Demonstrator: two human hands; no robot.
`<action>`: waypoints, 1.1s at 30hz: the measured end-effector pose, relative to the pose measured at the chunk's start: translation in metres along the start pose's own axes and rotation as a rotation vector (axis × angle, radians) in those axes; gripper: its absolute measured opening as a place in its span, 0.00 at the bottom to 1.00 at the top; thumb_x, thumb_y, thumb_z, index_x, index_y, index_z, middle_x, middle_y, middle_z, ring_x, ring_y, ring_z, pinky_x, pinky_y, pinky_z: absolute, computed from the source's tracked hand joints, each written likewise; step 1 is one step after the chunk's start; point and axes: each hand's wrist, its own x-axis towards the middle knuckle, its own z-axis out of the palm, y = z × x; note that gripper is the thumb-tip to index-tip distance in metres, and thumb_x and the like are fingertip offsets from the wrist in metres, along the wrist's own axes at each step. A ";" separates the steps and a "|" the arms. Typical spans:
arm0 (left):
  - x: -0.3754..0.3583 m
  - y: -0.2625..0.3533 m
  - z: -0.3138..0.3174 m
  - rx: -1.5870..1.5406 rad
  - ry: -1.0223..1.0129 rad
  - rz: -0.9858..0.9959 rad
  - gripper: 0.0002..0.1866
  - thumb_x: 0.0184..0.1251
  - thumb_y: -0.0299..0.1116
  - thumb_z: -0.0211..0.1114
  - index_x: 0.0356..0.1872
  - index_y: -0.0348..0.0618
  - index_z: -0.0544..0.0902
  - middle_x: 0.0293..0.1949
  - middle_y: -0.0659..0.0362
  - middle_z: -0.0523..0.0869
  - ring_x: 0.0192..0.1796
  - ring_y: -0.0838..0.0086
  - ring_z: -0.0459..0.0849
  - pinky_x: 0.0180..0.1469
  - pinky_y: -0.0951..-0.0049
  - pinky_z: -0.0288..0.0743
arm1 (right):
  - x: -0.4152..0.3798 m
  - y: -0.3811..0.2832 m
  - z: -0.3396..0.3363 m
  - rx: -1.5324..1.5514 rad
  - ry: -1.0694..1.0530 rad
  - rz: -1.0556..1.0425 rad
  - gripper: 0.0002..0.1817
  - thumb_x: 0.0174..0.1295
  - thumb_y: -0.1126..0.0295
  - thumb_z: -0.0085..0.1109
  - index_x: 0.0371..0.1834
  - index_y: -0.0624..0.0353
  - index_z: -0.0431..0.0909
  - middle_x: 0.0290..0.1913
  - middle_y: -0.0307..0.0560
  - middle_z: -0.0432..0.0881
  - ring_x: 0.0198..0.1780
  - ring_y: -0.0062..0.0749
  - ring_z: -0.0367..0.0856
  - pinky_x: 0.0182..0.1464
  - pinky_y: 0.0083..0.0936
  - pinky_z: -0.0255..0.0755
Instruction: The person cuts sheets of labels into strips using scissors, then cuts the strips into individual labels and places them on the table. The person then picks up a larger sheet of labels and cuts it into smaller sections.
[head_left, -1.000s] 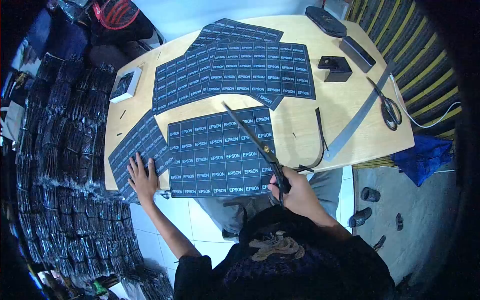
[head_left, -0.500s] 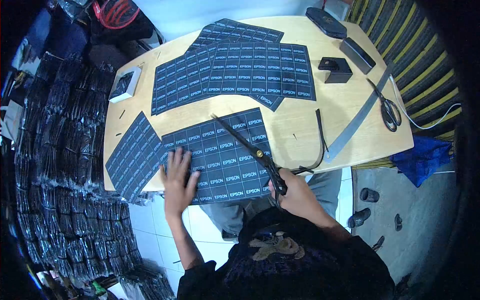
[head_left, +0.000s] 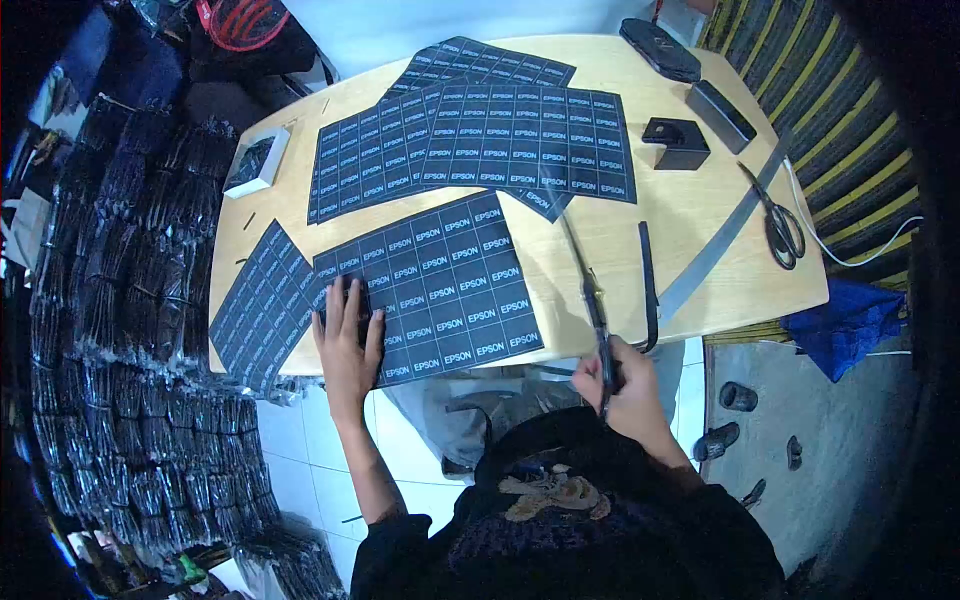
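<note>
My left hand (head_left: pixel 347 345) lies flat with fingers spread on the left part of a dark sheet (head_left: pixel 440 290) printed with rows of white EPSON labels. My right hand (head_left: pixel 625 390) grips a pair of long black scissors (head_left: pixel 595 305) by the handles, blades pointing away from me. The scissors are to the right of the sheet and apart from it, slightly blurred. A thin black strip (head_left: pixel 648 285) lies just right of the blades. Left of my left hand rests a smaller EPSON-printed sheet (head_left: pixel 262 305).
More EPSON sheets (head_left: pixel 530 140) overlap at the back of the table (head_left: pixel 400 222). On the right are a second pair of scissors (head_left: pixel 780 225), a metal ruler (head_left: pixel 725 240), black boxes (head_left: pixel 680 150) and a dark case (head_left: pixel 660 48). A white box (head_left: pixel 262 165) sits at left, near bundled black packets (head_left: pixel 150 300).
The scissors have moved right, off the sheet, and turned more upright. The sheet has shifted left and slightly away, with my left hand still on it.
</note>
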 end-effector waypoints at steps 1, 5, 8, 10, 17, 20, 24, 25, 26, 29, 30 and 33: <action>-0.001 0.005 -0.002 0.018 0.102 0.020 0.21 0.64 0.37 0.57 0.58 0.43 0.71 0.62 0.50 0.68 0.66 0.58 0.63 0.66 0.56 0.51 | -0.002 0.006 -0.002 0.096 0.037 -0.031 0.15 0.48 0.68 0.69 0.30 0.62 0.71 0.22 0.39 0.75 0.23 0.19 0.71 0.27 0.18 0.65; -0.034 0.042 -0.023 -0.448 0.270 -0.147 0.04 0.57 0.25 0.63 0.31 0.35 0.78 0.30 0.53 0.81 0.33 0.66 0.79 0.39 0.69 0.71 | -0.009 0.013 -0.015 0.379 0.002 -0.079 0.17 0.46 0.69 0.69 0.28 0.58 0.66 0.23 0.37 0.72 0.25 0.19 0.70 0.29 0.17 0.65; -0.079 0.062 -0.010 -0.733 0.117 -0.388 0.11 0.60 0.29 0.62 0.21 0.35 0.75 0.19 0.60 0.77 0.23 0.80 0.71 0.27 0.78 0.64 | -0.018 0.026 -0.021 0.404 -0.043 -0.033 0.21 0.45 0.65 0.72 0.29 0.56 0.64 0.23 0.36 0.70 0.25 0.18 0.69 0.28 0.16 0.63; -0.095 0.075 0.007 -1.175 -0.135 -0.572 0.18 0.68 0.37 0.53 0.20 0.36 0.74 0.20 0.62 0.77 0.23 0.80 0.73 0.28 0.79 0.67 | -0.024 0.038 -0.020 0.401 -0.071 -0.051 0.22 0.44 0.64 0.73 0.29 0.55 0.64 0.22 0.36 0.70 0.23 0.17 0.67 0.26 0.15 0.61; -0.087 0.102 0.044 -1.757 -0.342 -0.888 0.30 0.70 0.57 0.38 0.31 0.38 0.77 0.25 0.58 0.79 0.29 0.72 0.81 0.33 0.76 0.74 | -0.048 0.044 -0.008 0.407 -0.271 0.094 0.37 0.33 0.40 0.72 0.34 0.53 0.62 0.28 0.37 0.65 0.30 0.20 0.64 0.32 0.19 0.57; -0.081 0.104 0.049 -1.752 -0.351 -0.925 0.30 0.70 0.56 0.41 0.31 0.35 0.77 0.26 0.57 0.80 0.30 0.72 0.82 0.33 0.77 0.74 | -0.056 0.044 -0.019 0.200 -0.434 0.153 0.36 0.33 0.43 0.73 0.34 0.54 0.63 0.29 0.40 0.68 0.31 0.23 0.66 0.33 0.21 0.60; -0.087 0.111 0.052 -1.700 -0.276 -0.853 0.26 0.71 0.50 0.45 0.31 0.33 0.77 0.28 0.54 0.82 0.33 0.73 0.82 0.36 0.78 0.74 | -0.058 0.036 -0.037 -0.069 -0.604 0.188 0.34 0.37 0.47 0.73 0.37 0.60 0.66 0.30 0.41 0.70 0.32 0.30 0.69 0.38 0.26 0.65; -0.090 0.114 0.053 -1.685 -0.224 -0.820 0.24 0.71 0.48 0.46 0.31 0.33 0.77 0.29 0.53 0.82 0.34 0.73 0.82 0.38 0.78 0.74 | -0.058 0.030 -0.042 -0.066 -0.603 0.191 0.34 0.37 0.47 0.73 0.37 0.60 0.66 0.30 0.41 0.70 0.32 0.30 0.69 0.38 0.26 0.65; -0.093 0.120 0.052 -1.719 -0.161 -0.876 0.21 0.71 0.44 0.49 0.29 0.33 0.77 0.28 0.53 0.82 0.31 0.71 0.81 0.35 0.75 0.74 | -0.058 0.027 -0.047 -0.120 -0.678 0.212 0.37 0.39 0.47 0.72 0.43 0.64 0.66 0.35 0.49 0.74 0.39 0.39 0.73 0.44 0.29 0.67; -0.107 0.125 0.063 -1.938 -0.081 -0.905 0.20 0.70 0.42 0.50 0.28 0.33 0.76 0.31 0.52 0.82 0.33 0.72 0.81 0.35 0.76 0.74 | -0.062 0.034 -0.063 -0.249 -0.819 0.195 0.39 0.45 0.50 0.70 0.52 0.68 0.65 0.45 0.62 0.77 0.51 0.50 0.75 0.54 0.33 0.68; -0.104 0.130 0.057 -1.996 -0.117 -1.013 0.18 0.70 0.42 0.52 0.27 0.35 0.76 0.33 0.51 0.82 0.34 0.74 0.80 0.35 0.79 0.73 | -0.063 0.028 -0.069 -0.265 -0.858 0.258 0.38 0.45 0.51 0.70 0.51 0.68 0.66 0.44 0.62 0.77 0.50 0.50 0.76 0.53 0.33 0.69; -0.095 0.143 0.050 -1.979 -0.190 -0.998 0.17 0.69 0.41 0.53 0.29 0.36 0.76 0.33 0.51 0.82 0.32 0.76 0.79 0.33 0.82 0.73 | -0.071 0.033 -0.080 -0.336 -0.900 0.297 0.35 0.46 0.53 0.70 0.50 0.68 0.67 0.41 0.62 0.79 0.45 0.49 0.79 0.48 0.33 0.73</action>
